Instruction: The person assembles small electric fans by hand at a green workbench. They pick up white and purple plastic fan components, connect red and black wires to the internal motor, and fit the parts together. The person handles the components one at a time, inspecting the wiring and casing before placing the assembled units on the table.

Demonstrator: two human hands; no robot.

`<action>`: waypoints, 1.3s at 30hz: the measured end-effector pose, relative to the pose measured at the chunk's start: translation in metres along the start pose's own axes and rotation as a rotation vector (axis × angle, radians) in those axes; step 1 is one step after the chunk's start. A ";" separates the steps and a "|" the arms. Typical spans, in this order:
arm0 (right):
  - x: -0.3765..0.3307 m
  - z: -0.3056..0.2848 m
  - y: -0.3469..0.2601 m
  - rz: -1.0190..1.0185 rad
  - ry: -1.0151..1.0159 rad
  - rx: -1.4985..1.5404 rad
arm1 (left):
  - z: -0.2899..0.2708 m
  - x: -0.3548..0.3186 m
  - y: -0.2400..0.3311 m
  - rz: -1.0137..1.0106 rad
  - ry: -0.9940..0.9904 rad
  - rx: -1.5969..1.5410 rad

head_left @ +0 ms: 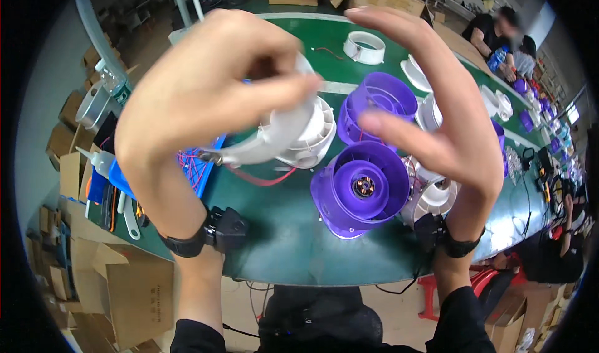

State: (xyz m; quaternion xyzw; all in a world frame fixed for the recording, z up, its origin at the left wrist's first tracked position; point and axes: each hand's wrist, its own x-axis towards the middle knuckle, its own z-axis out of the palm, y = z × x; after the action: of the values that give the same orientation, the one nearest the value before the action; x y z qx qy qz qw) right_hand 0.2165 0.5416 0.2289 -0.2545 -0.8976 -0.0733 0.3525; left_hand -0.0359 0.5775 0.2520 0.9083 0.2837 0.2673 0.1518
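My left hand (206,97) is raised over the table with its fingers curled and closed on a white curved plastic part (265,146), smeared by motion. A red wire (262,179) hangs below that part. Behind it stands a white finned fan housing (321,128), partly covered. My right hand (440,113) is held up with thumb and fingers wide apart and nothing between them. Below and between the hands stand a near purple fan housing (334,184), its copper-coloured motor core (363,186) showing in the middle, and a farther purple fan housing (399,97).
A white ring (364,47) lies farther back on the green table (281,241). Left are a blue tray (209,172) of wires, a bottle (113,82) and hand tools. White housings (430,203) stand under my right hand. Co-workers (490,32) sit at the far right; cartons (134,290) stand lower left.
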 end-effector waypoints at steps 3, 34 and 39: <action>0.007 0.002 -0.007 -0.065 -0.036 0.118 | 0.014 -0.002 0.000 0.398 0.038 -0.109; -0.005 0.015 -0.014 0.067 -0.017 0.349 | 0.028 -0.012 0.059 0.038 -0.525 0.185; 0.010 0.010 -0.025 0.014 -0.102 0.198 | 0.042 -0.028 0.048 0.149 -0.248 0.076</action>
State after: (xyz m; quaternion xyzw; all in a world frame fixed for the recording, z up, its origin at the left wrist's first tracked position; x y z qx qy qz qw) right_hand 0.1917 0.5271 0.2294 -0.2283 -0.9153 0.0313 0.3302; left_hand -0.0105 0.5169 0.2270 0.9580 0.2045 0.1527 0.1311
